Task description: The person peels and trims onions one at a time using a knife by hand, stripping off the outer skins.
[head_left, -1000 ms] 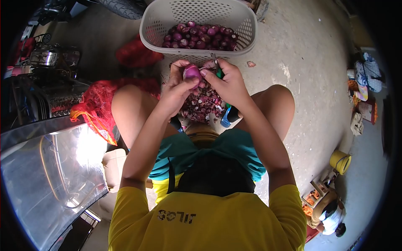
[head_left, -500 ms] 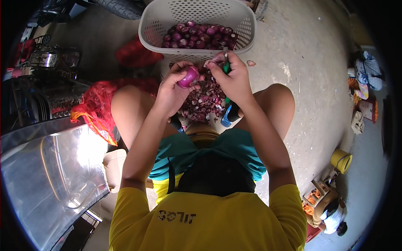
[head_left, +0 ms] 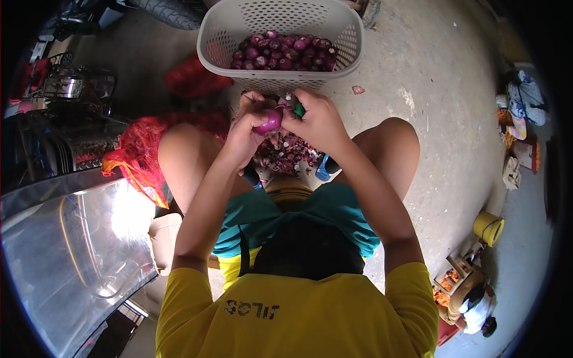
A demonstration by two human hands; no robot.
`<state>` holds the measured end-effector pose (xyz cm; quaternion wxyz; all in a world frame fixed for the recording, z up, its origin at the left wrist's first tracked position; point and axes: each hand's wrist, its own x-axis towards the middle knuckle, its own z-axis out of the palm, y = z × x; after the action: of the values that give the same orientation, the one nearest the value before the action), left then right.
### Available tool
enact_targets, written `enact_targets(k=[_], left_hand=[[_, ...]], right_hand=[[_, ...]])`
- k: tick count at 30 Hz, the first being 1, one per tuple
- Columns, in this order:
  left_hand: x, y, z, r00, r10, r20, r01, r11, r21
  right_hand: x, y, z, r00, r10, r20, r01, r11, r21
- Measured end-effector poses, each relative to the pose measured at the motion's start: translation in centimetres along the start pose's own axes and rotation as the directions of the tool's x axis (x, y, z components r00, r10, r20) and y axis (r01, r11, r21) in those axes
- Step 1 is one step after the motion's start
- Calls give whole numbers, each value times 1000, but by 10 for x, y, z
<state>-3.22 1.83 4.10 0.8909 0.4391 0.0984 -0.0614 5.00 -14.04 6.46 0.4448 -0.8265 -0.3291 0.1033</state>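
A purple onion (head_left: 270,122) is gripped in my left hand (head_left: 243,132), between thumb and fingers. Close against its right side, my right hand (head_left: 319,122) is closed around a green-handled knife (head_left: 299,110), whose blade is mostly hidden. The fingertips of both hands nearly meet at the onion. Below them a heap of onion skins (head_left: 286,154) lies on the floor between my feet. Beyond my hands stands a grey perforated basket (head_left: 280,74) holding several purple onions (head_left: 284,52).
Red mesh sacks (head_left: 140,143) lie on the left, near a clear plastic sheet (head_left: 77,238). A tyre (head_left: 170,12) is at the top. At the right are a yellow bucket (head_left: 489,228), cloths (head_left: 525,98) and another person (head_left: 474,304) bent over.
My right hand has come back down and left to the onion, after being raised apart from it half a second ago. The onion is tilted differently in my left hand.
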Motion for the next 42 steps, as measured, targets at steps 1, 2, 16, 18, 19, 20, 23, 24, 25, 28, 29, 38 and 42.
enact_targets(k=[1, 2, 16, 18, 19, 20, 23, 24, 25, 28, 29, 38, 42], left_hand=[[0, 1, 3, 1000, 12, -1, -12, 999, -37], [0, 0, 6, 1000, 27, -4, -27, 997, -75], [10, -9, 9, 997, 81, -11, -82, 981, -175], [10, -10, 11, 994, 105, -28, -108, 980, -165], [10, -9, 12, 993, 112, -38, -116, 982, -146], [9, -9, 13, 992, 118, -47, -123, 984, -127], [8, -9, 15, 979, 196, -46, -196, 980, 19], [7, -9, 16, 981, 191, -37, -190, 981, 40], [5, -8, 16, 982, 185, -28, -183, 981, 60], [3, -8, 15, 986, 165, -25, -163, 984, 69], [3, -9, 14, 987, 158, -27, -156, 986, 63], [3, -12, 7, 994, 81, -77, -72, 990, 121], [4, -11, 9, 993, 67, -94, -54, 989, 135]], right_hand=[[0, 2, 1, 999, 22, -24, -20, 996, 88], [0, 6, 2, 998, 45, -44, -36, 984, 175], [-1, 14, 7, 975, 162, -154, -89, 913, 399], [-1, 9, 4, 973, 190, -134, -126, 916, 382], [0, 7, 3, 971, 204, -125, -144, 916, 373], [0, 8, 4, 981, 145, -131, -87, 926, 367], [0, 13, 6, 996, 19, -91, 14, 937, 349], [0, 16, 3, 999, 10, -39, 4, 939, 343], [0, 16, 1, 1000, 2, 15, -7, 941, 338], [-2, 6, -11, 995, -13, 103, -6, 984, 180], [-3, 7, -10, 996, -37, 75, 27, 991, 133], [-9, 10, 5, 985, -170, -8, 168, 980, -103], [-10, 9, 6, 983, -181, -14, 178, 976, -121]])
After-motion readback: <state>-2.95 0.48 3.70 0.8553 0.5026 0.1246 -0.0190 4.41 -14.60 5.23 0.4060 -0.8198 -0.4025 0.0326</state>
